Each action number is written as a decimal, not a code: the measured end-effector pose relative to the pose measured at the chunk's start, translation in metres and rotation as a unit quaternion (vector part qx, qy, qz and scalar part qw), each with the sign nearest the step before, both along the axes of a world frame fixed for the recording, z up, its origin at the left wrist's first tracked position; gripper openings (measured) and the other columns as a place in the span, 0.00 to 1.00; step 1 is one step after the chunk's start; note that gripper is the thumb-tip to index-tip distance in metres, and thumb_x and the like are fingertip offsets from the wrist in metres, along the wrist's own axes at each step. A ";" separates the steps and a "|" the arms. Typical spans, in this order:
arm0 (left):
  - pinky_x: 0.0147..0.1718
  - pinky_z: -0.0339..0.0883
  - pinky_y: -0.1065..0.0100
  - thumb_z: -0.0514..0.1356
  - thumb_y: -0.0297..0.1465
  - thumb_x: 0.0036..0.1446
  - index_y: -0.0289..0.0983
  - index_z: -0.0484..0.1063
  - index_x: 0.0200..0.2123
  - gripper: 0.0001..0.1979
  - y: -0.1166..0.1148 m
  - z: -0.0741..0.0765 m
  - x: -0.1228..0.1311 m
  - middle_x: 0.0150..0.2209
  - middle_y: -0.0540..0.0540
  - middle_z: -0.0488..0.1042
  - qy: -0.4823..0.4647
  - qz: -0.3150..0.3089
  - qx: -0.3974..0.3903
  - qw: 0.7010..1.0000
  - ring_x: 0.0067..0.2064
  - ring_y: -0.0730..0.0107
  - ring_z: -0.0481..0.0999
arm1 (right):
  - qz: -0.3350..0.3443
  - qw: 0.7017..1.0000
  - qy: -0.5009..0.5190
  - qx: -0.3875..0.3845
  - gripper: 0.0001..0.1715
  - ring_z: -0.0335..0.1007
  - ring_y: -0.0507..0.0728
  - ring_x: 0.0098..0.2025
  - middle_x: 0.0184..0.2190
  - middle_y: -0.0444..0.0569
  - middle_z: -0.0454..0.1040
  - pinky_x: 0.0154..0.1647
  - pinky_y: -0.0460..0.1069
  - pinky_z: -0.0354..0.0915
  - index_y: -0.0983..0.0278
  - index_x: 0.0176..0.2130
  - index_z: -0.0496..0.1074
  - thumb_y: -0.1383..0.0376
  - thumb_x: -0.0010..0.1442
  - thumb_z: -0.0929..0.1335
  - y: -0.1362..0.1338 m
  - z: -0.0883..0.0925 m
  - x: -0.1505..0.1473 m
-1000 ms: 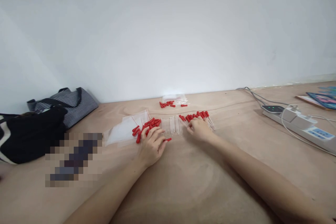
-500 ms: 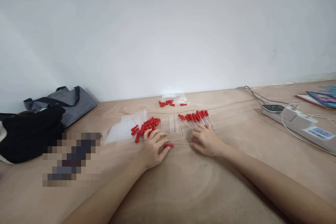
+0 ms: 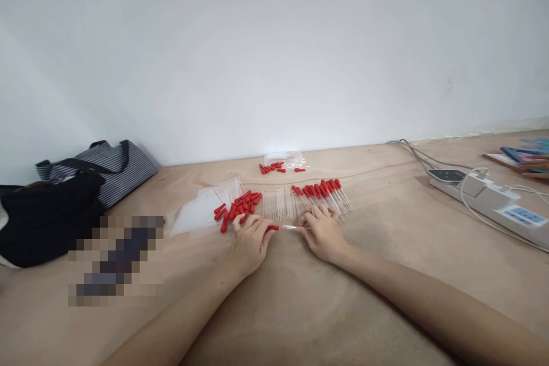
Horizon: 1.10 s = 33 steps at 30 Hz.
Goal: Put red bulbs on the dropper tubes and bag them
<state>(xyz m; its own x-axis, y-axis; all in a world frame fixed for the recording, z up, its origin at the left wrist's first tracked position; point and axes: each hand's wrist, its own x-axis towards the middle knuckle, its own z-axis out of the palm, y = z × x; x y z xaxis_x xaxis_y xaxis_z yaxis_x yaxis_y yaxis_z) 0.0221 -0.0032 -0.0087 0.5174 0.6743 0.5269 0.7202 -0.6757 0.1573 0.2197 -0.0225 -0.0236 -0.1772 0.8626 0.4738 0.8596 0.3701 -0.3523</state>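
My left hand (image 3: 249,240) pinches a red rubber bulb (image 3: 271,228) on the wooden surface. My right hand (image 3: 321,230) pinches the other end of a thin clear glass tube (image 3: 290,227) that meets that bulb. Just beyond my left hand lies a pile of loose red bulbs (image 3: 238,207). A row of bare clear tubes (image 3: 278,204) lies between the hands' far side. To the right of it is a row of finished droppers with red bulbs (image 3: 321,191).
Clear plastic bags (image 3: 201,211) lie left of the bulbs. A further small bag with red bulbs (image 3: 281,164) sits near the wall. Striped and black bags (image 3: 68,194) stand at the left. A white power strip with cables (image 3: 489,200) and books (image 3: 521,157) are at the right.
My right hand left the dropper row, drew a clear tube toward me, and both hands then brought tube and red bulb together, moving slightly back toward the rows.
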 end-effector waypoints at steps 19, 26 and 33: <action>0.48 0.40 0.55 0.48 0.30 0.59 0.39 0.67 0.32 0.09 -0.004 0.000 0.005 0.30 0.52 0.74 -0.043 -0.008 0.008 0.999 0.36 0.69 0.71 | 0.089 0.989 0.030 0.116 0.10 0.58 0.52 0.34 0.25 0.43 0.71 0.43 0.52 0.42 0.59 0.35 0.72 0.64 0.59 0.62 -0.005 0.000 -0.008; 0.47 0.42 0.55 0.48 0.31 0.59 0.39 0.67 0.30 0.09 -0.010 0.001 0.007 0.26 0.53 0.73 -0.074 -0.027 0.036 0.996 0.33 0.69 0.70 | 0.108 0.984 0.028 0.136 0.09 0.56 0.52 0.33 0.24 0.43 0.69 0.40 0.52 0.41 0.58 0.35 0.72 0.65 0.57 0.63 -0.007 0.005 -0.006; 0.48 0.39 0.53 0.50 0.30 0.58 0.39 0.67 0.29 0.08 -0.012 0.000 0.006 0.26 0.53 0.73 -0.036 -0.059 0.045 0.997 0.34 0.68 0.70 | 0.133 0.980 -0.058 0.137 0.10 0.54 0.52 0.33 0.23 0.43 0.68 0.41 0.54 0.40 0.59 0.33 0.71 0.70 0.53 0.63 -0.006 0.008 -0.001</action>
